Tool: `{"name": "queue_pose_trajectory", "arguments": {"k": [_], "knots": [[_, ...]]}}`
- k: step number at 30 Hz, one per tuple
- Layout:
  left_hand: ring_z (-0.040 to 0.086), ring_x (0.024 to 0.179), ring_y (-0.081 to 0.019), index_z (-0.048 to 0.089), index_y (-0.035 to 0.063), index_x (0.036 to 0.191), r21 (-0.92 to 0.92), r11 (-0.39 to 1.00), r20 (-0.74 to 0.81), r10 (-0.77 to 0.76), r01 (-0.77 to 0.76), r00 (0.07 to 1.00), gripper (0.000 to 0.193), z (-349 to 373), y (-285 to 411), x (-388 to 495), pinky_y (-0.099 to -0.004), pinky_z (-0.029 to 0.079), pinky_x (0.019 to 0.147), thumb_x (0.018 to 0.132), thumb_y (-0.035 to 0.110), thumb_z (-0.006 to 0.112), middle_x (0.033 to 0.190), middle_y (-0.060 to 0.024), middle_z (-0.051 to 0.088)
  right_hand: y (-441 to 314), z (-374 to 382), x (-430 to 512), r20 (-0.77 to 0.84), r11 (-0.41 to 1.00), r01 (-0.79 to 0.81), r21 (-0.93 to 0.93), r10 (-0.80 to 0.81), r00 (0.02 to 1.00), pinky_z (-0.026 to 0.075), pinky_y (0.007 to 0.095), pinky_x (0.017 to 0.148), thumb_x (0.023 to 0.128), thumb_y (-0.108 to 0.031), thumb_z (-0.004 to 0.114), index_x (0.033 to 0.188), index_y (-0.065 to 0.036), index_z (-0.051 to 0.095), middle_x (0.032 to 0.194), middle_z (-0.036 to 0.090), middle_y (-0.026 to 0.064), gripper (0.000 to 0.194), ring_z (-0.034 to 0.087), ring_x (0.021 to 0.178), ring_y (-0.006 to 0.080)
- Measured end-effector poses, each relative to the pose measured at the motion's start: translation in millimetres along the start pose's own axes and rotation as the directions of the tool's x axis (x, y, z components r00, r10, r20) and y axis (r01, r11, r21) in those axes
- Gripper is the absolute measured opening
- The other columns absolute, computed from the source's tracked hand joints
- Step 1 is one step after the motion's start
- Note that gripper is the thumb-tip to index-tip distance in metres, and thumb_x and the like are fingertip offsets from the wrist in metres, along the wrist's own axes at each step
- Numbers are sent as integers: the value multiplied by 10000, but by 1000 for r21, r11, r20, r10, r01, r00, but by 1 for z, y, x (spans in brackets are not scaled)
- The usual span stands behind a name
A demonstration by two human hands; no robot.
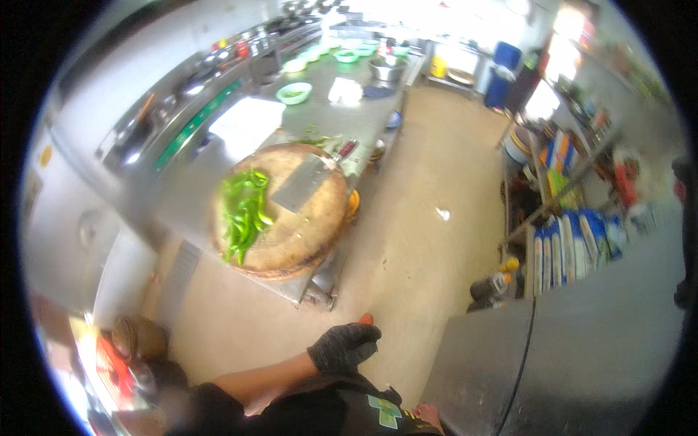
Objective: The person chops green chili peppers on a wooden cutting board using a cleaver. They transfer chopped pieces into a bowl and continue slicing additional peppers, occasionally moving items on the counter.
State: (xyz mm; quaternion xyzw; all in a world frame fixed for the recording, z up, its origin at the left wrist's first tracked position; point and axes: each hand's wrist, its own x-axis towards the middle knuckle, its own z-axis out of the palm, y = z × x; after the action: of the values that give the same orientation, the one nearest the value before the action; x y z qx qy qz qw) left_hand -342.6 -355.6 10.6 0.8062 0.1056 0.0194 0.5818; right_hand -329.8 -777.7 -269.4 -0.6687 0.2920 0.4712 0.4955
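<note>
My left hand point(344, 346), in a dark grey knit glove, is bent in front of my body over the floor. A small orange-red tip point(366, 319) shows at its fingers; whether it is a bare fingertip or a held thing I cannot tell. Only a little of my right hand point(429, 415) shows at the bottom edge, low by my dark clothing. Ahead, a thick round wooden chopping block point(297, 234) stands on the steel table's near end. Long green peppers point(244, 215) lie piled on its left side. A cleaver point(306, 182) lies flat on it, its red-brown handle pointing away.
Green bowls point(294, 94) and a steel pot point(387, 70) stand farther along the steel table point(322, 122). Shelves point(523, 223) with packages are at right, above a bottle point(485, 287) on the floor. A steel surface point(491, 349) with a black cable lies near right; a woven basket point(136, 335) sits left.
</note>
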Motion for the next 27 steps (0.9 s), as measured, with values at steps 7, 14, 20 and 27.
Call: {"name": "queue_pose_trajectory", "arguments": {"k": [7,14,20,27], "knots": [[687,974,-176,693,26,1170,-231,971,-236,-118,62,964,251,-59,1,91,-345,554,882,946,138,702,1032,-86,741,-221,36,39,200,911,235,-338,-175,964,572,374,577,1007,-107,504,1045,37,615,890,681,160,185,697,704,258],[701,1005,-316,702,24,1144,-21,996,-474,-81,81,877,282,-134,6,158,-406,553,898,894,155,706,1068,-188,721,-380,67,85,150,896,128,-426,-69,986,583,364,615,1023,-130,516,1052,36,630,896,694,153,204,708,733,250],[699,959,-349,718,30,1079,48,977,-769,-97,208,632,247,-160,-12,161,-427,560,860,863,144,684,1023,-190,717,-538,111,143,267,815,189,-548,-44,963,591,356,647,1036,-150,525,1058,35,644,901,705,147,221,719,757,243],[698,839,-267,724,19,1002,-85,960,-972,-139,266,192,147,-136,-9,198,-360,558,787,886,-3,636,944,-140,720,-764,293,102,832,141,889,-436,-314,458,574,322,728,1040,-105,526,1010,24,658,879,708,103,187,698,785,188]]}}
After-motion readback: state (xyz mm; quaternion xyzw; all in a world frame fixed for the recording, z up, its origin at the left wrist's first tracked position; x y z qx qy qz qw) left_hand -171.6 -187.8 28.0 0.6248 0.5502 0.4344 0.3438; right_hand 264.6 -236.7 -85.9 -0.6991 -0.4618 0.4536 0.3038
